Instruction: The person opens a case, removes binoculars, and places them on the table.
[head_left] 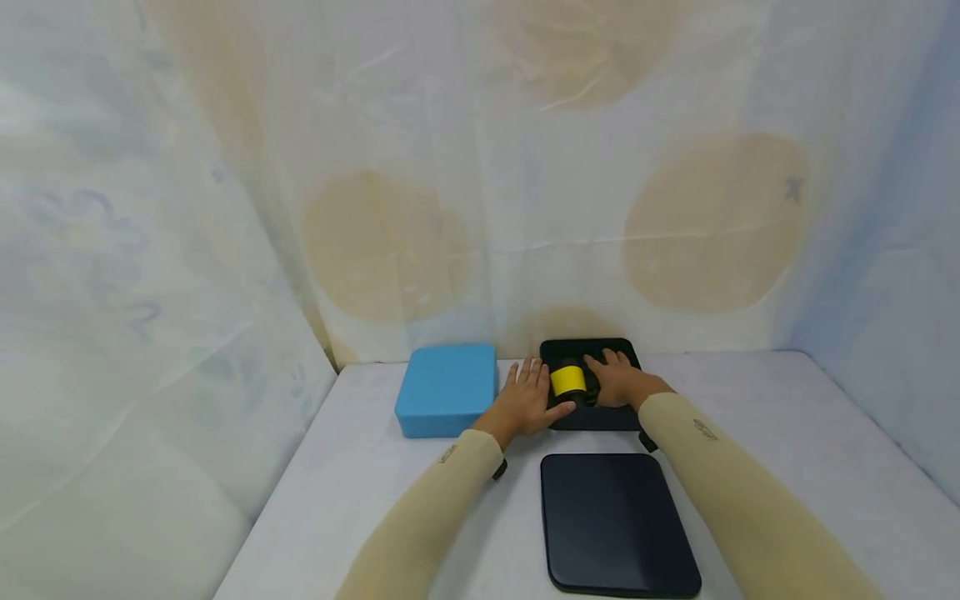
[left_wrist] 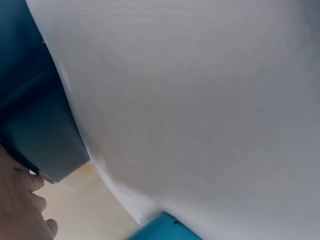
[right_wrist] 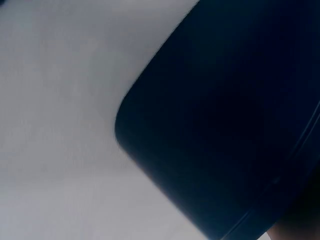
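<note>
Yellow roll [head_left: 568, 381] is sitting in the black case [head_left: 592, 350], both hands cupping it: left hand [head_left: 525, 402], right hand [head_left: 617, 379]; no writing is showing legibly.

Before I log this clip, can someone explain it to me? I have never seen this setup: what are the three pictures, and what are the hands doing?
There is no machine here: a person in beige sleeves works with bare hands. The big picture comes from a camera on the person's head. The other two come from cameras strapped to the wrists, very close to the white table, so they show mostly table and dark edges.

On the table lie a blue box, a black lid lying flat nearest the person, and behind it a black box. A yellow roll sits in the black box. The left hand and right hand rest either side of the roll, the left thumb touching it. Whether they grip it is not clear.
</note>
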